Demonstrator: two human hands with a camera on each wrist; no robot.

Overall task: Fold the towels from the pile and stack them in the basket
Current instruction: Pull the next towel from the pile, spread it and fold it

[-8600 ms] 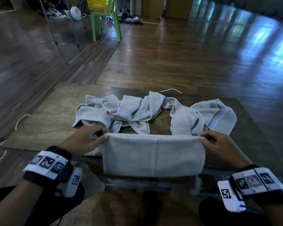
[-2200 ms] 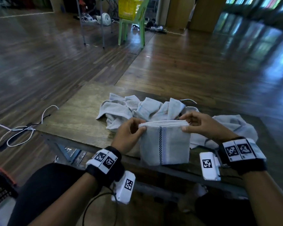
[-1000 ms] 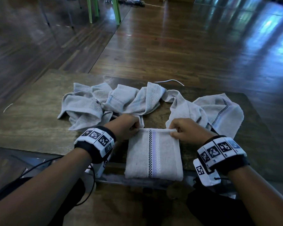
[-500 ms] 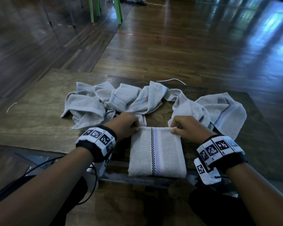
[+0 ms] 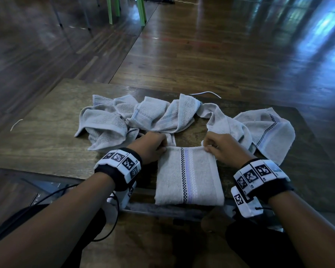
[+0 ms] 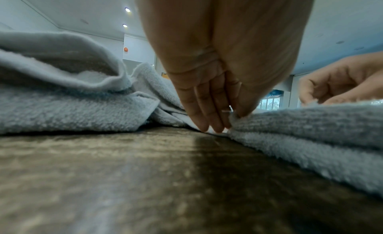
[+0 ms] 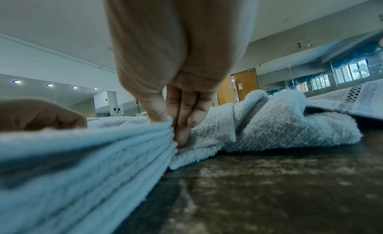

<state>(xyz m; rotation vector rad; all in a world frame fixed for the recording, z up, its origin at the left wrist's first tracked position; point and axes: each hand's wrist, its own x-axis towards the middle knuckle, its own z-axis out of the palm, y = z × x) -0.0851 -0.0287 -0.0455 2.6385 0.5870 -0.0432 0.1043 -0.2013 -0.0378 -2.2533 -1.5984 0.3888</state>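
A folded grey towel (image 5: pixel 190 176) with a checked and lilac stripe lies flat at the near edge of the wooden table (image 5: pixel 46 144). My left hand (image 5: pixel 153 145) pinches its far left corner, thumb on top and fingers (image 6: pixel 209 113) against the edge. At the far right corner my right hand (image 5: pixel 219 147) pinches the stacked layers (image 7: pixel 124 147) between thumb and fingers (image 7: pixel 182 123). Behind both hands, a pile of crumpled grey towels (image 5: pixel 143 117) stretches across the table. No basket is in view.
One loose towel (image 5: pixel 267 132) with a checked stripe lies at the right of the pile. Green chair legs (image 5: pixel 126 10) stand on the wooden floor far behind the table. A white cord (image 5: pixel 207 92) lies past the table's far edge.
The towel was folded from a wide strip into a small rectangle and laid on the table. Over the last second both hands have kept pinching its far corners, barely moving.
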